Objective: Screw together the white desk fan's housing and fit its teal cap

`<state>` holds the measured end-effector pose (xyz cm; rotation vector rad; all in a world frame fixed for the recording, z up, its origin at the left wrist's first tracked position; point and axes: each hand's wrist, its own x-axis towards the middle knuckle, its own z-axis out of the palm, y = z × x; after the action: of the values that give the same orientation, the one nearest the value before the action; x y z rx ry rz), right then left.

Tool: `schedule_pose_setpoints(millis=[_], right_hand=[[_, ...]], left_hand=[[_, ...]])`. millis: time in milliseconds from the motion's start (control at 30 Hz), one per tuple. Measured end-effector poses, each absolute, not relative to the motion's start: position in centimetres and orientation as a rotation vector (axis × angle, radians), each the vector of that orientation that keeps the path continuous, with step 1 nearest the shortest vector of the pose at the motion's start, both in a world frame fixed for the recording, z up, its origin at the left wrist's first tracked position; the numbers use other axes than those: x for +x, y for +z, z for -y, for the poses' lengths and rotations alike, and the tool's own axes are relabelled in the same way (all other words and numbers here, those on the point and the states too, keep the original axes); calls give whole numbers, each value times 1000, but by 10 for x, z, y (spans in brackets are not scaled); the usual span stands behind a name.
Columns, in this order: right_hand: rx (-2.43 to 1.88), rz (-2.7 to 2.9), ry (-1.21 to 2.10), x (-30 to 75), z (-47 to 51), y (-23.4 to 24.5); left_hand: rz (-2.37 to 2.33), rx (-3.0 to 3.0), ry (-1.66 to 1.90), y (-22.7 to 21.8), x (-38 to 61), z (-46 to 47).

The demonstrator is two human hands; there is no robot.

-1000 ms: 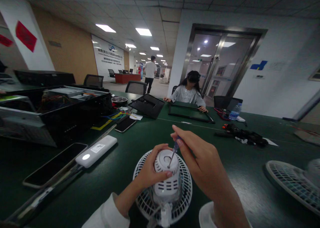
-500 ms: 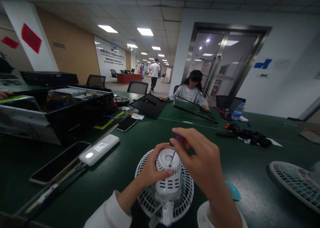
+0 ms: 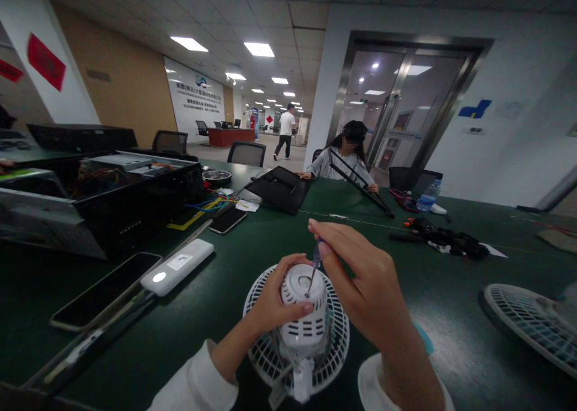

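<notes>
A white electric fan [image 3: 305, 333] lies face down on the green table, its motor housing pointing up and its round grille beneath. My left hand [image 3: 274, 303] is wrapped round the housing, thumb across the near side and fingers on the far side. Between the thumb and fingers of my right hand [image 3: 360, 273] is a small screwdriver [image 3: 317, 256] with a purplish clear handle. Its thin shaft slants down, and the tip meets a screw spot on top of the housing. Part of the handle is hidden by my fingers.
Left are an open computer case [image 3: 135, 200], a white power bank [image 3: 178, 267] and a dark phone [image 3: 106, 291]. Another fan grille [image 3: 532, 321] lies right. Black parts [image 3: 451, 237] and a bottle [image 3: 429, 194] stand farther back. Across the table a person [image 3: 347, 155] holds a black frame [image 3: 360, 182].
My right fingers have shifted round the screwdriver, and more of its handle shows. My left hand stays on the housing. The person opposite has tilted the black frame more steeply.
</notes>
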<state>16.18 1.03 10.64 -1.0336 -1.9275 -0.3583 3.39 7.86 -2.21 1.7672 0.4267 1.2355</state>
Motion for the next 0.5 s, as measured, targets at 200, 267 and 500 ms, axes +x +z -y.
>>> schedule_pose_setpoints(millis=[200, 267, 500], right_hand=[[-1066, 1880, -480, 161, -10, 107], [-1051, 1912, -432, 162, -9, 107], [-1081, 1905, -514, 163, -10, 106]], left_hand=[[-427, 1771, 1263, -22, 34, -78], [-414, 1765, 1251, -21, 34, -78], [-449, 1765, 1242, -20, 34, -78]])
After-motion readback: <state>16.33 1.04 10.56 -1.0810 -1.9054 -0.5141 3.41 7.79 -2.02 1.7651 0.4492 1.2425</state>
